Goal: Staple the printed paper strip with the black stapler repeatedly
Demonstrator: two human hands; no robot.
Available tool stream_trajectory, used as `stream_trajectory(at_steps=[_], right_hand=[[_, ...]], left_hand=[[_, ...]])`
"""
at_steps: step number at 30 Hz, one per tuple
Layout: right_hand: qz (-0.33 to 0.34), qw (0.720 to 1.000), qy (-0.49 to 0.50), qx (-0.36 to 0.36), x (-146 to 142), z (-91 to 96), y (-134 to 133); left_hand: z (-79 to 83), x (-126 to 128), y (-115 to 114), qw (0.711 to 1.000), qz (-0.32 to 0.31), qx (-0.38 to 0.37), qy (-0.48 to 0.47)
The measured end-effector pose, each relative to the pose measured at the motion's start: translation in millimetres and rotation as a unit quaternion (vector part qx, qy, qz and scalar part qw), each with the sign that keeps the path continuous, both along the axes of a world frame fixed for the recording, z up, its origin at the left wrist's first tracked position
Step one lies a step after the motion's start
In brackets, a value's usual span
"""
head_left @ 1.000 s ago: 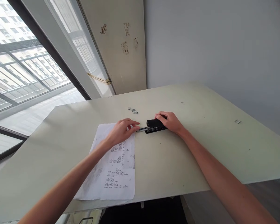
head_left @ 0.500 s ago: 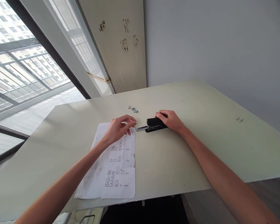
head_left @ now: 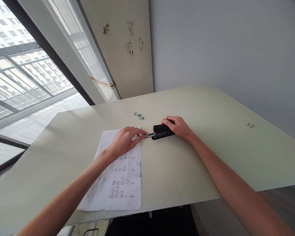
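Observation:
A black stapler (head_left: 159,129) lies on the table with its metal staple tray (head_left: 150,134) sticking out to the left. My right hand (head_left: 179,127) is closed around the stapler's right end, holding it down. The thumb and fingertips of my left hand (head_left: 129,139) are pinched at the outer end of the tray, on what looks like a small grey strip of staples (head_left: 147,135), mostly hidden by the fingers. Beneath my left hand and forearm are printed paper sheets (head_left: 126,193), their right edge just short of the stapler.
Several small staple strips (head_left: 139,115) lie beyond the paper on the pale table (head_left: 186,164). Another small piece (head_left: 250,125) rests far to the right. A grey wall (head_left: 223,42) borders the table's back right, and a stained cream panel (head_left: 127,72) stands behind it.
My left hand has moved right, from just off the tray with a small grey piece in its fingertips to touching the tray's end. My right hand keeps hold of the stapler.

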State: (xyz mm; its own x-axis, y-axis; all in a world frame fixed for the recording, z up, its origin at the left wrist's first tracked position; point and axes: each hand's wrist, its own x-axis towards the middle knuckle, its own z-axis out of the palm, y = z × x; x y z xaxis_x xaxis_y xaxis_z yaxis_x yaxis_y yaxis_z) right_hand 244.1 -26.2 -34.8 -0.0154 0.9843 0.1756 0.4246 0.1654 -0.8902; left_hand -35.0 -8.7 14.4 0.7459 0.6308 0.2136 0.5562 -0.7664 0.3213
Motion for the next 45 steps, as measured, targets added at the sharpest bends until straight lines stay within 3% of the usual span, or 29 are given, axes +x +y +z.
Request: stream_trajectory(at_steps=[14,21,29,36,45], right_hand=[[0.002,1.000,-0.006,0.005,0.2,0.3,0.7],[0.001,1.000,-0.007,0.003,0.6,-1.0,0.2],[-0.001,1.000,-0.007,0.007,0.2,-1.7,0.0],[-0.002,1.000,-0.013,0.004,0.5,-1.1,0.0],[-0.001,1.000,0.010,-0.003,-0.4,1.2,-1.8]], left_hand=[[-8.3,2.6,-1.7,1.000,0.007,0.025,0.017],[-10.9,-1.6,-4.6,0.998,0.065,-0.014,-0.014],[-4.2,2.8,-3.9,0.997,0.057,0.004,0.042],[-5.3,5.8,-4.2,0.998,0.044,-0.022,0.035],[-7.8,-16.4,10.2,0.991,0.039,-0.123,-0.030]])
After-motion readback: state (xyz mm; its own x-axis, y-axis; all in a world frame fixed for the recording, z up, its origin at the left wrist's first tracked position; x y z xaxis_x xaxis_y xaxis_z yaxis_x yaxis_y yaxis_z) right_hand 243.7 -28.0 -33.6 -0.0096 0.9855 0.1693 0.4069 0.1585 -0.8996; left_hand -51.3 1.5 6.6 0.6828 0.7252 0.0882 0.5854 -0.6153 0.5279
